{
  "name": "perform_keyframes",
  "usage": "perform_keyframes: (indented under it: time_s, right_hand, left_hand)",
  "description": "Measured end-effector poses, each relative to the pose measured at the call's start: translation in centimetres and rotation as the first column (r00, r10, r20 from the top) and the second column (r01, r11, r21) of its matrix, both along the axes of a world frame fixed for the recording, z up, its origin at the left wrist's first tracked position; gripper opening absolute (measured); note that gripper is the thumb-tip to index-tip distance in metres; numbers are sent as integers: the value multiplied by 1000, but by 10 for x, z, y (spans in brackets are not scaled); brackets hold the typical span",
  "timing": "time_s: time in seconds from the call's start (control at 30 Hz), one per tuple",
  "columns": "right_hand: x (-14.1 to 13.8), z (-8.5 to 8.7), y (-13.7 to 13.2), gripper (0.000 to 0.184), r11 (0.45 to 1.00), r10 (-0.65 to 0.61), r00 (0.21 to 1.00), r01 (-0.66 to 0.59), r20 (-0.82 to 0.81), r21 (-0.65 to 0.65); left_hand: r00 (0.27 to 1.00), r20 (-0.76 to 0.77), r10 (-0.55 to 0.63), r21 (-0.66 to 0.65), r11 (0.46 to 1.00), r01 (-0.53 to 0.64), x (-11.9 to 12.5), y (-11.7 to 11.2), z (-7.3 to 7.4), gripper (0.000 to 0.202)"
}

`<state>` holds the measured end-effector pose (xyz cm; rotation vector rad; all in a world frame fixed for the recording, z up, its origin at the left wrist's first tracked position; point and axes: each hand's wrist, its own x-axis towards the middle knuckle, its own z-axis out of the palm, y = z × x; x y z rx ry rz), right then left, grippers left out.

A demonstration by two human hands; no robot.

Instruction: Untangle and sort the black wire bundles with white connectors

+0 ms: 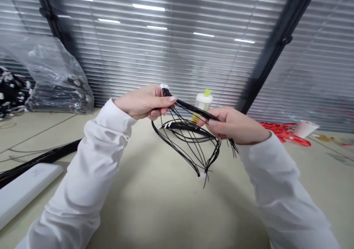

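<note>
A black wire harness [190, 107] is stretched between my two hands above the table. My left hand [151, 102] pinches it just below a white connector [164, 86] that sticks up past the fingers. Wrapped round the bundle farther right is my right hand [228, 123], with loose wire ends showing beneath it. Thin strands hang in loops under both hands and come together at a small white connector [203, 175] low down. Behind them, a dark wire bundle with white markings [177, 125] is partly covered by the strands.
Behind the harness stands a white-lidded cup [203, 100]. Red-handled tools [284, 131] and a white cup [305, 128] are at the right. On the left are a clear bag of cables [61, 90], a black wire bundle [47, 156] and a white box-shaped object [30, 190].
</note>
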<state>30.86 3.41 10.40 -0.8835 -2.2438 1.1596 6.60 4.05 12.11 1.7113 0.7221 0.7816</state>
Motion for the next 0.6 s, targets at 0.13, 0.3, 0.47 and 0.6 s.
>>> perform_keyframes:
  time_s: [0.13,0.3,0.47,0.6]
  right_hand:
    - [2,3,-1,32,998,62,990,-65,129,14]
    - [6,1,5,32,987,3,991,-23,-130,-158]
    - [8,0,5,32,972,44,971,-96,-233,-216]
    - [7,-1,2,27,945,152,940,-229,-306,-233]
  left_hand:
    - [999,-14,36,18,999,-36,1,-8,4,37]
    - [996,-72,-46,80,995,52,-7,-6,3,41]
    - [983,-177,-49,148,986,75,-11,-6,5,38]
    - [933,-331,145,301,953,-42,-7,-14,13,23]
